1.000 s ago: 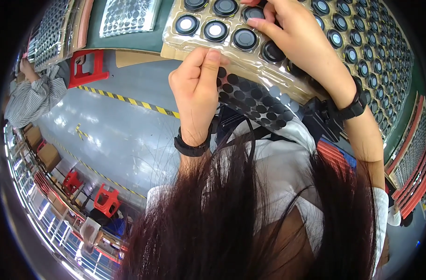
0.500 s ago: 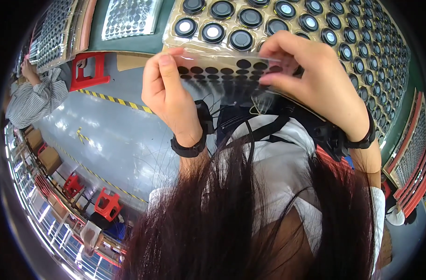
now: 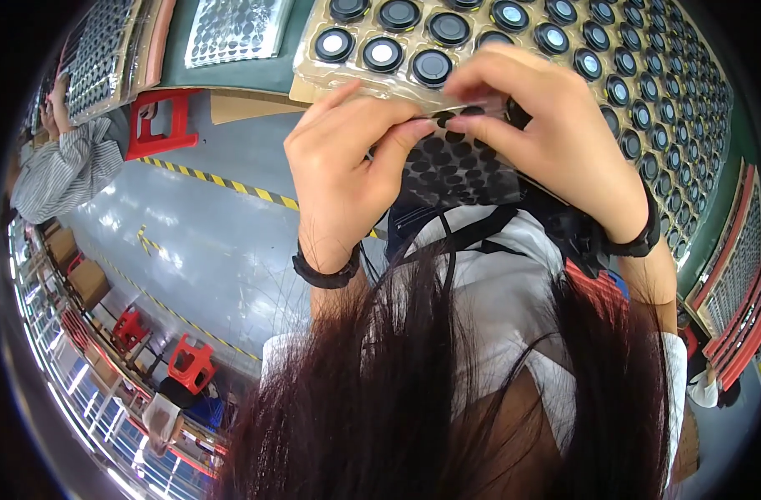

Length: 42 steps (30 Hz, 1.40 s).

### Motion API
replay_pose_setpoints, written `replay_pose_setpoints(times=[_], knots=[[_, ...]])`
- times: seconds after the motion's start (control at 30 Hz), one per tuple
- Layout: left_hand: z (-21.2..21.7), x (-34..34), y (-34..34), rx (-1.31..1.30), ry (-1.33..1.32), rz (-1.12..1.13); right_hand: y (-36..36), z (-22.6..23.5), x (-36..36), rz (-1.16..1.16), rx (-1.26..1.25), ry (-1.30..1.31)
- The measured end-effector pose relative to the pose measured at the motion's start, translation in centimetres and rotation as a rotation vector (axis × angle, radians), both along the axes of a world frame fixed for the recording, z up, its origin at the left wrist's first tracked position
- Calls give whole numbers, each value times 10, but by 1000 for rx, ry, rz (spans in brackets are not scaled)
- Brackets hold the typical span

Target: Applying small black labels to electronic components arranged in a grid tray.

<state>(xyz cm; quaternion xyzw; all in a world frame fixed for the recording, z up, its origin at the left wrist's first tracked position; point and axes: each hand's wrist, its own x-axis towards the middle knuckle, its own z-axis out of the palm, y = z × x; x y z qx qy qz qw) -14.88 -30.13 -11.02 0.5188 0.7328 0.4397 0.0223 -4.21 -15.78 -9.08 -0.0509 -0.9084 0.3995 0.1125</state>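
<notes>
My left hand (image 3: 347, 171) and my right hand (image 3: 547, 142) hold up a clear sheet of small black round pads (image 3: 451, 162) close in front of me. The left thumb and forefinger pinch its upper edge. The right fingertips pinch the same edge a little to the right. Just beyond the sheet lies a beige tray (image 3: 314, 58) that holds several round black parts (image 3: 383, 52) with pale centres, in rows that run off to the right.
A second tray of small silver pieces (image 3: 234, 29) lies on the green bench top at upper left. A person in a striped shirt (image 3: 59, 171) works at far left beside a red stool (image 3: 159, 125). More red stools (image 3: 189, 362) stand on the grey floor below.
Both hands have come together over the pad sheet and drawn it nearer. The right hand left the tray's black parts and now pinches the sheet's top edge beside the left fingers.
</notes>
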Motion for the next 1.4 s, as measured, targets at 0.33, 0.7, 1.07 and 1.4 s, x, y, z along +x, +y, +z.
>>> replay_pose_setpoints(times=[0.33,0.7,1.07,1.4], knots=[[-8,5,-4,-22,-278,19,-2,-2,-7,4,51,107],[6,0,-13,27,-961,190,-12,2,-34,72,278,321],[-19,-21,-30,44,-916,417,2,-14,-69,62,251,498],[-29,-27,-33,-1,-917,443,7,-27,-77,-3,-198,120]])
